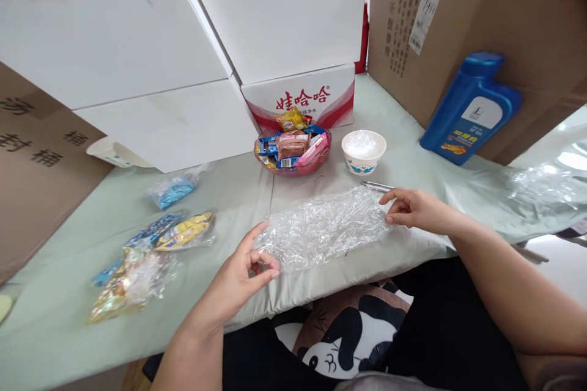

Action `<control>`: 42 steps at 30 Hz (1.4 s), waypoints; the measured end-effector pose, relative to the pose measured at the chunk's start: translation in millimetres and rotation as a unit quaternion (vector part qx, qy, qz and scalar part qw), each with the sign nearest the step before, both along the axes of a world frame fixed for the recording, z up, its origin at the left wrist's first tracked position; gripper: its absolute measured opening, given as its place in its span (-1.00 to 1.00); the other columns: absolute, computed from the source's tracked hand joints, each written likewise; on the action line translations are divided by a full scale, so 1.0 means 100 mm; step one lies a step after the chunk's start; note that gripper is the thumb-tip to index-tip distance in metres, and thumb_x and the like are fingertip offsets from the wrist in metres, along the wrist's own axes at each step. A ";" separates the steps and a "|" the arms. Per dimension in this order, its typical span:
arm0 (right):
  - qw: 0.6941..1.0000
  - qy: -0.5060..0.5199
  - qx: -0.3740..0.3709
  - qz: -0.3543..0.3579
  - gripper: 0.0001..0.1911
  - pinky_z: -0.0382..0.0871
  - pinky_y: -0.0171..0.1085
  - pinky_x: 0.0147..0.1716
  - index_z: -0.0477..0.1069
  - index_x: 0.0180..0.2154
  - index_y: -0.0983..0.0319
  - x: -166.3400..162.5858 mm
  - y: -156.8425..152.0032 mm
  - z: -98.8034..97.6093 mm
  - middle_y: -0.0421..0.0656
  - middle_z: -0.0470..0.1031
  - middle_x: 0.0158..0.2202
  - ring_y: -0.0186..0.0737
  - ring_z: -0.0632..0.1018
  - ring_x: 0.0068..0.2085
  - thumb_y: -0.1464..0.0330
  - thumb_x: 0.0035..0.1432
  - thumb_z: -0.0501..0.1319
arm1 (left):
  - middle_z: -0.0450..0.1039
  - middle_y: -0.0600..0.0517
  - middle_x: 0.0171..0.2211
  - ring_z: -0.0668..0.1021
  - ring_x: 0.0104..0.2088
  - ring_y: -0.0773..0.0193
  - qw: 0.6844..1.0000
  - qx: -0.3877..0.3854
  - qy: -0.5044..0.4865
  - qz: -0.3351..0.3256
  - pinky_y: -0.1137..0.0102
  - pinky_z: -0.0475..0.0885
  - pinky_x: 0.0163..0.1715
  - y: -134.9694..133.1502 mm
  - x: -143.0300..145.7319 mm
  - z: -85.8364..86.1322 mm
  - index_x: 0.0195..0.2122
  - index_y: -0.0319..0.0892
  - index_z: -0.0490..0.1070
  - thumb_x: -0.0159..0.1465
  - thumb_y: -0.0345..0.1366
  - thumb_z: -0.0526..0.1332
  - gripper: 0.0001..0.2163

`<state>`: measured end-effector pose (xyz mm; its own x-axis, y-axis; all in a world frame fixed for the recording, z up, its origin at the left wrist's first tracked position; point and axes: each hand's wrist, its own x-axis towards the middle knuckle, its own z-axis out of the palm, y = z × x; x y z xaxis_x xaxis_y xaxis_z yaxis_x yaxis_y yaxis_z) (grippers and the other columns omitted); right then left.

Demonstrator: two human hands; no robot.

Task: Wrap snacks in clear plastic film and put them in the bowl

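Note:
A crinkled sheet of clear plastic film [325, 229] lies spread along the front edge of the table. At its left end is my left hand [245, 269], index finger stretched onto the film and thumb lower down, apart from it. My right hand [410, 211] is at the film's right end, with thumb and index finger spread at its edge and the other fingers curled. Just behind that end rests a thin metal tool [376, 186], partly hidden by my right hand. A paper bowl [362, 165] with crumpled clear plastic inside stands beyond the film.
A pink glass bowl [293, 170] of wrapped snacks stands near white boxes [293, 18]. Opened snack wrappers [137, 275] and a blue packet [174, 191] lie left. A blue bottle [474, 110] stands right, against a cardboard box [458, 12]. A panda cushion [348, 336] is on my lap.

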<state>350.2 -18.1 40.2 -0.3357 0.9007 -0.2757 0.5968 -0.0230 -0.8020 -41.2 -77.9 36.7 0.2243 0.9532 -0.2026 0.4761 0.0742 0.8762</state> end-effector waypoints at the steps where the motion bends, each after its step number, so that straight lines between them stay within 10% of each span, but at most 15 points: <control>1: 1.000 0.011 -0.004 0.002 -0.54 0.32 -0.29 -0.46 0.34 -0.07 0.18 -0.01 0.00 0.00 -0.19 0.57 -0.38 -0.26 0.48 -0.42 0.07 0.06 0.25 | 0.50 0.09 -0.42 0.53 -0.34 0.24 1.000 -0.004 0.000 -0.006 0.32 0.39 -0.27 0.00 0.00 0.00 0.35 -0.12 -0.13 0.16 -0.23 0.26 -0.21; 15: 0.981 -0.142 0.036 0.127 -0.76 0.28 -0.30 -0.39 0.43 -0.20 0.15 -0.01 -0.05 0.09 -0.25 0.55 -0.43 -0.26 0.51 -0.42 0.37 0.02 0.17 | 0.49 0.17 -0.44 0.52 -0.39 0.27 0.992 -0.047 0.085 -0.076 0.37 0.38 -0.27 0.02 -0.15 -0.06 0.39 -0.04 -0.23 0.12 -0.30 0.24 -0.13; 22: 0.964 -0.211 0.061 0.148 -0.72 0.22 -0.31 -0.43 0.42 -0.18 0.16 -0.09 -0.08 0.13 -0.26 0.53 -0.46 -0.27 0.48 -0.44 0.43 0.00 0.15 | 0.49 0.14 -0.46 0.52 -0.41 0.26 0.995 -0.053 0.080 -0.004 0.37 0.38 -0.31 0.04 -0.13 0.01 0.38 -0.11 -0.16 0.12 -0.15 0.30 -0.12; 33: 0.956 -0.234 0.074 0.159 -0.66 0.21 -0.26 -0.46 0.40 -0.13 0.12 -0.07 -0.13 0.12 -0.25 0.54 -0.48 -0.22 0.48 -0.47 0.41 -0.02 0.16 | 0.46 0.15 -0.45 0.52 -0.44 0.27 0.961 0.114 0.234 0.094 0.35 0.40 -0.31 0.12 0.11 -0.21 0.17 -0.12 0.21 0.23 -0.20 0.16 -0.53; 38: 0.950 -0.256 0.080 0.158 -0.66 0.20 -0.25 -0.45 0.39 -0.10 0.14 -0.09 -0.15 0.14 -0.22 0.53 -0.45 -0.19 0.49 -0.45 0.37 0.00 0.17 | 0.45 -0.02 -0.27 0.55 -0.28 0.15 0.889 0.274 0.329 0.166 0.29 0.44 -0.27 0.09 0.17 -0.21 0.03 -0.17 0.33 0.28 -0.22 0.16 -0.69; 42: 0.951 -0.255 0.084 0.155 -0.69 0.20 -0.25 -0.45 0.41 -0.12 0.12 -0.05 -0.14 0.15 -0.23 0.51 -0.47 -0.19 0.48 -0.44 0.28 0.04 0.21 | 0.48 -0.08 -0.14 0.50 -0.03 0.09 0.876 0.392 0.280 -0.023 0.21 0.41 0.00 0.09 0.23 -0.20 -0.15 -0.14 0.43 0.32 -0.31 0.13 -0.86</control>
<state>345.1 -32.1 55.1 -0.4539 0.8253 -0.3359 0.8662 0.3203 -0.3834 -18.2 -69.2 16.9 0.3407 0.8416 0.4191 0.8339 -0.4764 0.2787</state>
